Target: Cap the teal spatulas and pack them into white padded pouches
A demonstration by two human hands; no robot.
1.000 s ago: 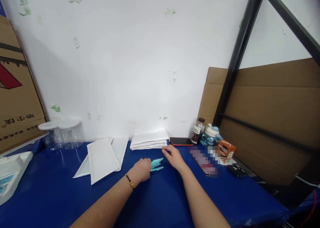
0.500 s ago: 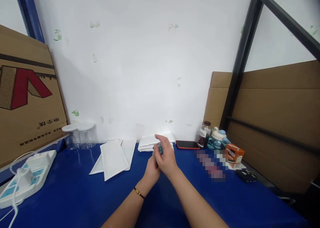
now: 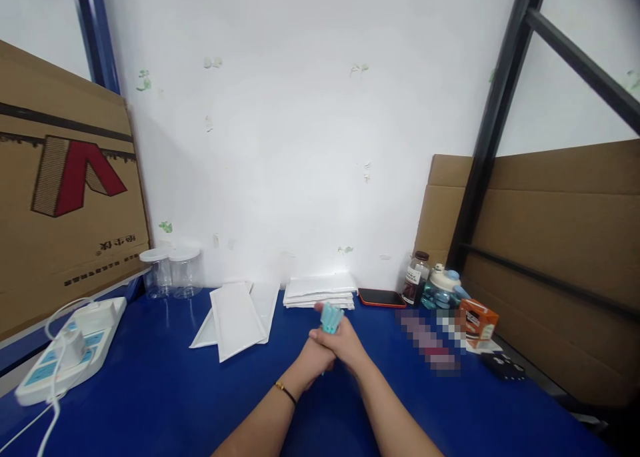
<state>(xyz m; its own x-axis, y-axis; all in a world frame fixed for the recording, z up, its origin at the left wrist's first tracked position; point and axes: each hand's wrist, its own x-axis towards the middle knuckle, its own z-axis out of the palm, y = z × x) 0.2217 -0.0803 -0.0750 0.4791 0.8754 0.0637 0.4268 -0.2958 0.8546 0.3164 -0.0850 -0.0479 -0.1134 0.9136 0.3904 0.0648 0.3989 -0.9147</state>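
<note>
A bundle of slim turquoise plastic pieces (image 3: pixel 331 315) stands up out of my clasped hands; their exact kind I cannot make out. My left hand (image 3: pixel 314 360) is closed around the lower part, its fingers mostly hidden. Over it lies my right hand (image 3: pixel 346 342), closed against the same bundle with the thumb across the left hand. Just behind the bundle is a stack of white padded envelopes (image 3: pixel 320 286). More white envelopes (image 3: pixel 236 323) lie overlapping to the left of my hands.
On the blue tabletop (image 3: pixel 165 397) a white power strip (image 3: pixel 103 340) with plugs and two clear jars (image 3: pixel 186 275) are at left. At right are a red-edged phone (image 3: pixel 382 298), a brown-capped bottle (image 3: pixel 416 280), a blue-and-white bottle (image 3: pixel 443 289), an orange box (image 3: pixel 479 322) and a black item (image 3: pixel 503 365).
My right hand has come over to the left hand, and both now clasp the turquoise bundle, which points upward instead of rightward. The view has shifted left.
</note>
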